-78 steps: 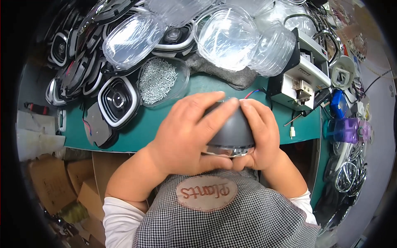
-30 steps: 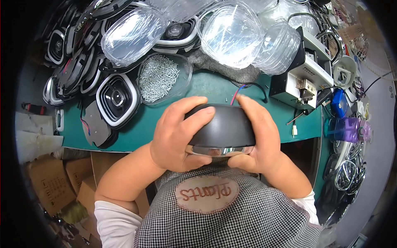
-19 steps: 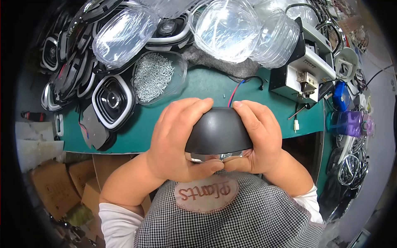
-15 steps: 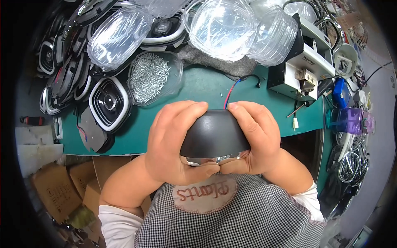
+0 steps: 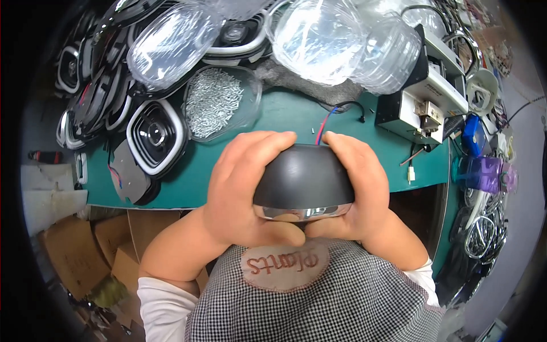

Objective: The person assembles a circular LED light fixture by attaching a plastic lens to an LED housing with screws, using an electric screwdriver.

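Between both hands I hold a black rounded housing (image 5: pixel 303 176) with a shiny silver rim facing me. My left hand (image 5: pixel 242 188) wraps its left side, fingers over the far edge and thumb below the rim. My right hand (image 5: pixel 360 185) grips the opposite side the same way. Red and blue wires (image 5: pixel 325 124) run out from behind the housing to a black plug lying on the green table. The underside of the housing is hidden from me.
A clear tub (image 5: pixel 253 102) of small screws stands beyond my left hand. Several black-and-white framed parts (image 5: pixel 155 137) pile up at the left. Clear plastic covers (image 5: pixel 319 43) are stacked at the back. A white-and-black device (image 5: pixel 419 108) and a purple bottle (image 5: pixel 484 172) stand right.
The housing has tilted a little, so more of its silver rim shows. Both thumbs have drawn slightly apart. The view has shifted slightly.
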{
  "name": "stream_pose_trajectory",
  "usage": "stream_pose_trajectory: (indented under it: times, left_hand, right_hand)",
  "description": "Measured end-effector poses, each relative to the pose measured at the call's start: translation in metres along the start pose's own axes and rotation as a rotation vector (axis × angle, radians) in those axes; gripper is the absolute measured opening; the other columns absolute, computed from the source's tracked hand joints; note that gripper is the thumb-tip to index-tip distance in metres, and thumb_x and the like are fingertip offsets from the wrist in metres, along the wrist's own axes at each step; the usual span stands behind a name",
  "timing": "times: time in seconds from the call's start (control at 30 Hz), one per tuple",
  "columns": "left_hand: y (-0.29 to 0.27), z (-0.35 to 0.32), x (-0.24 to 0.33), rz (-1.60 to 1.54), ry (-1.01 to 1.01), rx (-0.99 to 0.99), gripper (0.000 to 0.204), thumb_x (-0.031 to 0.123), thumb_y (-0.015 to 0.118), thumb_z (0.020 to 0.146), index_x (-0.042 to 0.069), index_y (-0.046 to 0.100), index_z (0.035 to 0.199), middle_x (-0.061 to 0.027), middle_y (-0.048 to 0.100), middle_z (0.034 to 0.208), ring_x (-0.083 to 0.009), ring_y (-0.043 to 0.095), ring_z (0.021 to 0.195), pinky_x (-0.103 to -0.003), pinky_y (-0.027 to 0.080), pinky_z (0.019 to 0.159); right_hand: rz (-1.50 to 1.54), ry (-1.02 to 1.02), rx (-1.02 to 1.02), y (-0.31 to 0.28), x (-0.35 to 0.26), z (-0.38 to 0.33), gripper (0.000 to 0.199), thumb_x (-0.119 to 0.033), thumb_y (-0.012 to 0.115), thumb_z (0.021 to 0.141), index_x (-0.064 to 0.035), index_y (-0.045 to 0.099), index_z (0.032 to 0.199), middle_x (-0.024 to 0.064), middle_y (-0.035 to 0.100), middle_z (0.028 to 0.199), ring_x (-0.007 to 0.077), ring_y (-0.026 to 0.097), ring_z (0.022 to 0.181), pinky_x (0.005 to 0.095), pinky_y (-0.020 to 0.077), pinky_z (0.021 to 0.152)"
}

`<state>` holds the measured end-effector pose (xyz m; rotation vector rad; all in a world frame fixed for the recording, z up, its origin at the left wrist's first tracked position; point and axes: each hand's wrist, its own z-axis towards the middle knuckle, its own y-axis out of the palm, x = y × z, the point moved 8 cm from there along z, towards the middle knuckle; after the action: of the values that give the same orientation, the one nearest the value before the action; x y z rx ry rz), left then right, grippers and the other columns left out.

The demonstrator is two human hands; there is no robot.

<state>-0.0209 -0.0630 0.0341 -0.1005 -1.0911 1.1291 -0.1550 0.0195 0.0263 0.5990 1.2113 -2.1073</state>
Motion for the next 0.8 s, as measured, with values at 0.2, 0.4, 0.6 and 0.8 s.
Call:
stream_pose_trajectory:
  times: [0.2,0.4,0.6,0.8]
  left_hand:
    - [0.002,-0.005,0.000,-0.004,-0.119,0.093,0.083,0.054,0.074,0.073,-0.006,0.052,0.126,-0.0206,0.061,0.113,-0.0339,0.060,0.098,-0.041,0.048,0.085]
    - [0.001,0.002,-0.002,0.016,-0.093,0.067,0.073,0.051,0.074,0.073,-0.006,0.057,0.115,-0.0189,0.061,0.107,-0.0320,0.060,0.090,-0.039,0.049,0.080]
    - [-0.004,-0.003,-0.031,-0.178,-0.313,0.121,0.070,0.051,0.069,0.078,-0.003,0.057,0.121,-0.0156,0.063,0.103,-0.0247,0.060,0.090,-0.033,0.048,0.083]
    - [0.017,-0.023,-0.074,-0.676,-0.593,0.265,0.058,0.046,0.053,0.095,-0.006,0.056,0.123,-0.0092,0.063,0.108,-0.0120,0.056,0.093,-0.024,0.045,0.082]
  right_hand:
    - [-0.050,-0.063,0.115,0.000,-0.002,-0.001,0.093,-0.049,0.087,0.052,0.0022,0.056,0.123,0.0169,0.063,0.106,0.0315,0.063,0.090,0.0390,0.0517,0.077]
    - [-0.057,-0.078,0.159,-0.004,-0.006,-0.002,0.088,-0.052,0.085,0.055,0.0023,0.059,0.120,0.0166,0.064,0.103,0.0315,0.063,0.089,0.0384,0.0521,0.077]
    - [0.063,0.005,0.140,0.001,0.008,0.002,0.087,-0.053,0.083,0.062,0.0023,0.057,0.124,0.0209,0.060,0.115,0.0359,0.060,0.102,0.0415,0.0498,0.088]
    - [0.744,0.439,0.232,0.047,0.060,-0.053,0.112,-0.057,0.079,0.073,0.0030,0.021,0.147,0.0173,0.040,0.140,0.0275,0.041,0.131,0.0390,0.0307,0.111]
